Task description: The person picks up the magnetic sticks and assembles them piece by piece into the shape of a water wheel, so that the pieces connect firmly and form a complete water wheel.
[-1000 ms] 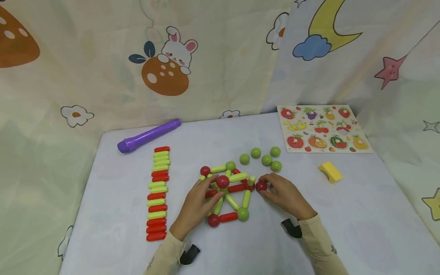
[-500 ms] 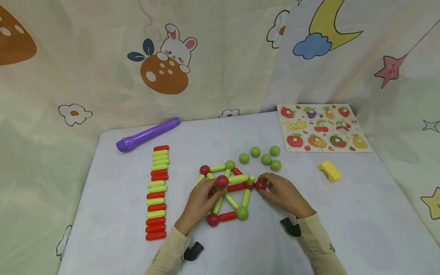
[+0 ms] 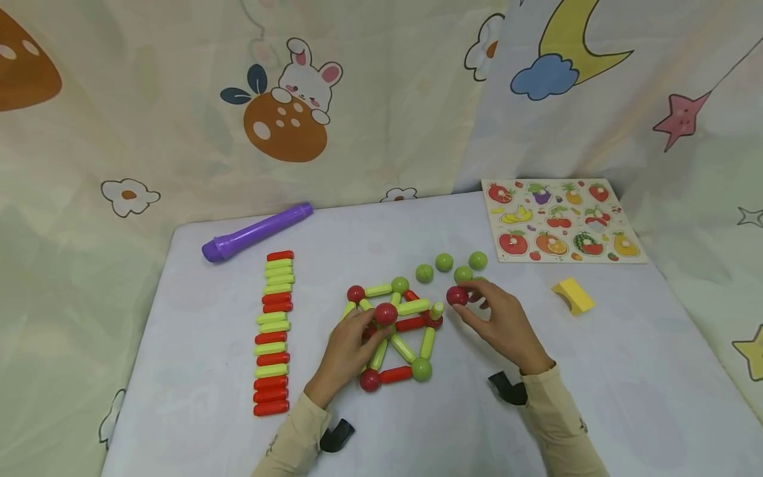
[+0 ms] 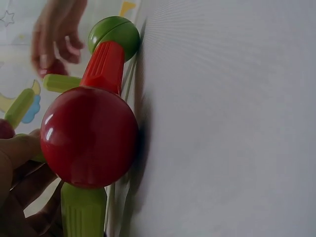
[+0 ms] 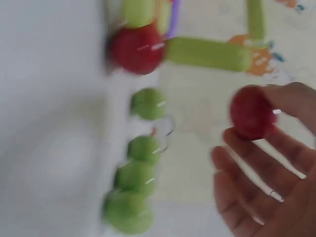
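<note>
A ball-and-stick model (image 3: 403,348) of red and green balls joined by red and yellow-green sticks lies mid-table. My left hand (image 3: 344,354) grips its middle, fingers curled just below a raised red ball (image 3: 386,314). From that ball a yellow-green stick (image 3: 413,307) reaches right. Another stick (image 5: 207,53) stands up from the model's right-hand red ball (image 5: 138,49). Thumb and fingertips of my right hand (image 3: 503,324) pinch a loose red ball (image 5: 253,112), held in the air right of the model. In the left wrist view, a near red ball (image 4: 90,137) partly covers the left fingers.
Several loose green balls (image 3: 444,262) lie behind the right hand. A column of red and yellow-green sticks (image 3: 273,338) runs down the left side. Farther back are a purple tube (image 3: 256,233) and a fruit puzzle board (image 3: 563,222); a yellow block (image 3: 573,296) sits at right.
My right hand has lifted the red ball up and back from beside the model's right-hand red ball. The left hand shifted slightly at first, then stayed at the model's middle.
</note>
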{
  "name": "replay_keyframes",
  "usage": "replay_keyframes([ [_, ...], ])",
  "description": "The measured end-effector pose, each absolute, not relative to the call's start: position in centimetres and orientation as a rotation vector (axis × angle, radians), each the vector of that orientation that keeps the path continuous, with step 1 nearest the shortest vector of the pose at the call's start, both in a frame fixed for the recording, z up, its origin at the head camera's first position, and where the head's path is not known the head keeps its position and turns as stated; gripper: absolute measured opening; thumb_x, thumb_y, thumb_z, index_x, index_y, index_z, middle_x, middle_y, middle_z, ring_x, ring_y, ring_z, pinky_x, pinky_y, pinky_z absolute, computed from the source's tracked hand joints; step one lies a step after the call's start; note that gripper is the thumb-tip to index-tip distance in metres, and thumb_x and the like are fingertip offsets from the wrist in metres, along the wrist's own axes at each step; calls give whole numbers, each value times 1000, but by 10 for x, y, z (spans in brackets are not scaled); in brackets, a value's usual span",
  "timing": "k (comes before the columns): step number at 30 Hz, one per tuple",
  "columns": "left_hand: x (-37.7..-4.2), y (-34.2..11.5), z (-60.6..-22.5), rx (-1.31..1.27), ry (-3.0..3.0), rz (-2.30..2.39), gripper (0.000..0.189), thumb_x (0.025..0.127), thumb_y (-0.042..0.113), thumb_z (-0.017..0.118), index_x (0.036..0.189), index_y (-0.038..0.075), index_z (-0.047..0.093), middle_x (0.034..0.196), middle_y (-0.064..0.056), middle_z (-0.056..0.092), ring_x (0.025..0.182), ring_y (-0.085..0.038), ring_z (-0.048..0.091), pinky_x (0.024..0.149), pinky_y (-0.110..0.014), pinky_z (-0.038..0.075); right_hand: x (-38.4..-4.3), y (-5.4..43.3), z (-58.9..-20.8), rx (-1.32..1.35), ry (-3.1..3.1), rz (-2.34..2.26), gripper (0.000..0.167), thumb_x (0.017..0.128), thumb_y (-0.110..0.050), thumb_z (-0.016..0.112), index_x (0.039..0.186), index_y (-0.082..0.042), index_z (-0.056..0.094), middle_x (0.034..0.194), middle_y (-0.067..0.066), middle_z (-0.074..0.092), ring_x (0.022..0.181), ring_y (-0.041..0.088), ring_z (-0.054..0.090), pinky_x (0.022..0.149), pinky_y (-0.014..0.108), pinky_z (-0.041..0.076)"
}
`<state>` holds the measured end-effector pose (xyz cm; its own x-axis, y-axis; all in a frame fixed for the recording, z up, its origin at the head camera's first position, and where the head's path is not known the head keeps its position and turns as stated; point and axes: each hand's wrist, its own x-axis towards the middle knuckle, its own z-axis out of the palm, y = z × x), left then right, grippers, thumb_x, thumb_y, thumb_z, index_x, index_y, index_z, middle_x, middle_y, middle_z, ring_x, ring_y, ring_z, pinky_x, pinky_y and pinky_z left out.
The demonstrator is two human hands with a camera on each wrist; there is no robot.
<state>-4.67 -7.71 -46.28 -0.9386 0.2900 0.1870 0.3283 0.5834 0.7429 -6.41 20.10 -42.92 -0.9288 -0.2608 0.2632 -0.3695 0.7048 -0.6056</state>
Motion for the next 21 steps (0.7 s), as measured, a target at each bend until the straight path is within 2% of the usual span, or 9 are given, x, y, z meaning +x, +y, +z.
replay_keyframes([
  [3,-46,-78,-462,-532,-2748,-1309,34,85,23,74,117,18,65,80,13,54,74,-5,46,56,-19,40,-64,195,-421,604,-2616,1131,47,76,-9,80,118,-8,59,103,0,66,89,15,60,71,35,53],
  [8,-46,-78,-461,-522,-2744,-1313,34,85,22,74,117,17,65,81,12,55,72,-6,46,55,-19,41,-65,185,-419,691,-2632,1163,45,79,-11,79,119,-9,58,106,-2,65,93,17,60,74,38,53],
  [14,-47,-78,-461,-526,-2765,-1307,33,86,23,73,117,17,65,78,12,52,71,-6,46,55,-19,40,-65,182,-421,678,-2703,1165,45,80,-12,78,120,-11,56,106,-3,65,93,17,60,75,43,53],
  [21,-47,-79,-461,-538,-2767,-1291,32,86,24,73,116,19,64,82,13,57,75,-5,46,58,-19,42,-68,189,-420,622,-2725,1167,46,85,-13,73,126,-6,54,109,5,66,95,18,61,78,43,53],
])
